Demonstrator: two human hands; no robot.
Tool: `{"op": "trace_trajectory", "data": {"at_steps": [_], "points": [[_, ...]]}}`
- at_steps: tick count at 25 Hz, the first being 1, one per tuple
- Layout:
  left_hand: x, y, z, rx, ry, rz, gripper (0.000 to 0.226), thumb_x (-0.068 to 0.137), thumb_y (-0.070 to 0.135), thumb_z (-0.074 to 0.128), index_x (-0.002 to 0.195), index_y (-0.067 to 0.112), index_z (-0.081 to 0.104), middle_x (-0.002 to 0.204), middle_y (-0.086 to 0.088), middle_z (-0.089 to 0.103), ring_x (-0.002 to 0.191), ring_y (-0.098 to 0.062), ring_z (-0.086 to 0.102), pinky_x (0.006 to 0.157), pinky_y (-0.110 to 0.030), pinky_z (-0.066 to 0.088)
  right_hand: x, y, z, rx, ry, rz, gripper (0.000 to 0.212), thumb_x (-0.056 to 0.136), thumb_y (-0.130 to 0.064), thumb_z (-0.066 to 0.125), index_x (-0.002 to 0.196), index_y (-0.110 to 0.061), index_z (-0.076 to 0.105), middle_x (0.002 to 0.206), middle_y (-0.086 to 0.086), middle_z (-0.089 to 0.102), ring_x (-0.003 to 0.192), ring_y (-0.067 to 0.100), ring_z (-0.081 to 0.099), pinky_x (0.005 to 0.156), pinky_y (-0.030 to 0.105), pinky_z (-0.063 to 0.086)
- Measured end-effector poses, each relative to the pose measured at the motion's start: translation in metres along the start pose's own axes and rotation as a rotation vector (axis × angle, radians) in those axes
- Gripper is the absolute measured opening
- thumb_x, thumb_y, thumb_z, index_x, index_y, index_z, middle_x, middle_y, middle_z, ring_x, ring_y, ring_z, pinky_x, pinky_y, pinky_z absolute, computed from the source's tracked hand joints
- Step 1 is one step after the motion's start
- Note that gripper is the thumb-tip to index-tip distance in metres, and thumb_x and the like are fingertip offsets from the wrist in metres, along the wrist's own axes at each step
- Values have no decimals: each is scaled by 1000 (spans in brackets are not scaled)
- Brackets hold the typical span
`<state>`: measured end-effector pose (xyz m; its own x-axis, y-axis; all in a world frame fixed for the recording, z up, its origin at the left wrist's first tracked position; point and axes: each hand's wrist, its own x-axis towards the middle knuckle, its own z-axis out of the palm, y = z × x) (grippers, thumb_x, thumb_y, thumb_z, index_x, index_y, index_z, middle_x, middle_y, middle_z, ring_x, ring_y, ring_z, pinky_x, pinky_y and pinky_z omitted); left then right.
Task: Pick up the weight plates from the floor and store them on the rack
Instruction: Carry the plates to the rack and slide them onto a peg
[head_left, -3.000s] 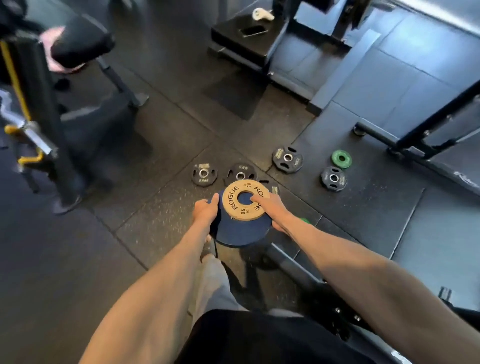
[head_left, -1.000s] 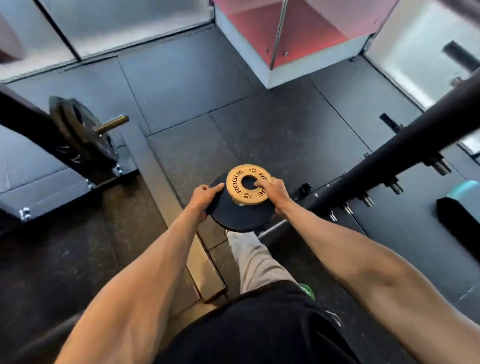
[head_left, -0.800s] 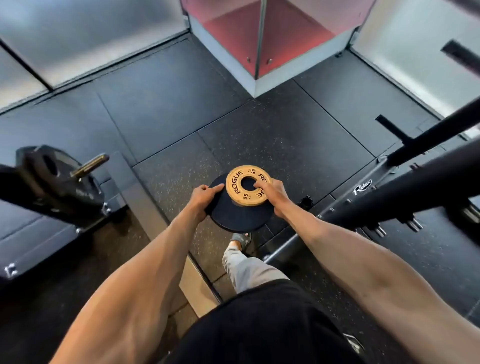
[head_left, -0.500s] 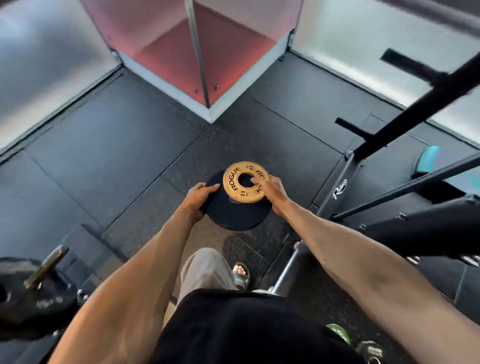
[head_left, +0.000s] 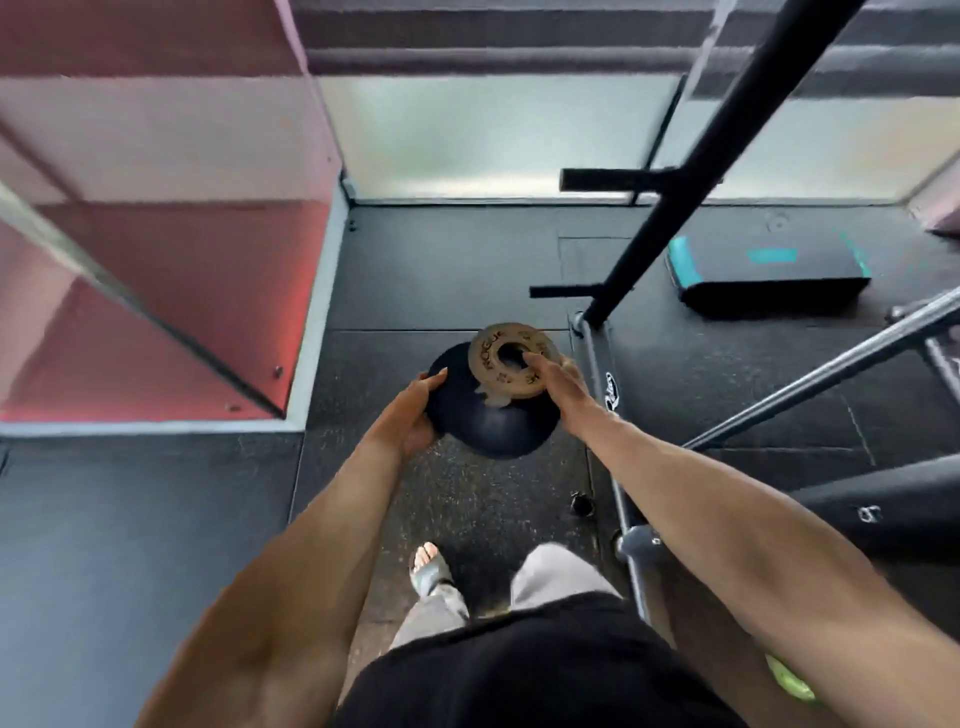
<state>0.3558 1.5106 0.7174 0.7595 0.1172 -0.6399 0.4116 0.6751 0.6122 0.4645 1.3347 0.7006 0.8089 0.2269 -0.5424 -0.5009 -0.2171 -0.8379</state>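
A small tan weight plate (head_left: 493, 370) with dark lettering lies on top of a larger dark blue plate (head_left: 493, 428), both carried flat in front of me above the floor. My left hand (head_left: 410, 410) grips the left edge of the blue plate. My right hand (head_left: 558, 387) holds the right side, with a finger hooked into the tan plate's centre hole. The black rack (head_left: 675, 197) stands to my right, with an upright post and horizontal pegs.
A black floor rail (head_left: 602, 384) of the rack runs beside my right leg. A black and teal step box (head_left: 769, 273) lies at the far right. A red-floored glass enclosure (head_left: 156, 312) fills the left. Dark rubber flooring stretches ahead to a frosted wall panel.
I have turned right while carrying the two plates. The loaded plate peg on the left has left view, and the rack's upright and the step box have come closer. My grip is unchanged.
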Motion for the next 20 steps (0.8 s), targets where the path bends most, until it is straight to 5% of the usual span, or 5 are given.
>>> {"op": "trace_trajectory", "data": {"at_steps": [4,9,12,17,20], "points": [[69,83,22,46,-93,-40,31,106,15,36,131,5,53,120,-17,64,102,-30,64,76,-38,62,44,-45,21,196,176,-13,12,89,-35,70,91,-28,61,110,8,71,107,25,66,100,42,52],[187,140,43,306,86,7,36,101,16,51,131,-2,49,126,-27,60,92,-35,66,72,-51,60,133,-74,33,341,365,20,24,93,-35,65,112,-21,64,106,8,72,96,21,69,91,39,57],[248,176,65,605,193,50,33,99,23,54,122,0,58,113,-18,66,88,-27,63,58,-31,54,200,-79,31,427,418,84,33,89,-34,64,118,-19,68,101,8,76,96,26,72,91,44,57],[331,227,101,826,169,27,38,99,27,52,125,1,51,128,-20,59,112,-35,62,95,-46,53,266,-125,20,401,656,152,12,87,-21,62,96,-14,65,101,14,72,89,28,71,82,47,60],[362,245,123,978,169,58,36,101,29,48,126,3,47,128,-22,58,115,-37,59,95,-42,51,294,-134,2,211,799,186,51,75,-24,64,118,3,62,114,20,69,101,35,68,88,47,58]]}}
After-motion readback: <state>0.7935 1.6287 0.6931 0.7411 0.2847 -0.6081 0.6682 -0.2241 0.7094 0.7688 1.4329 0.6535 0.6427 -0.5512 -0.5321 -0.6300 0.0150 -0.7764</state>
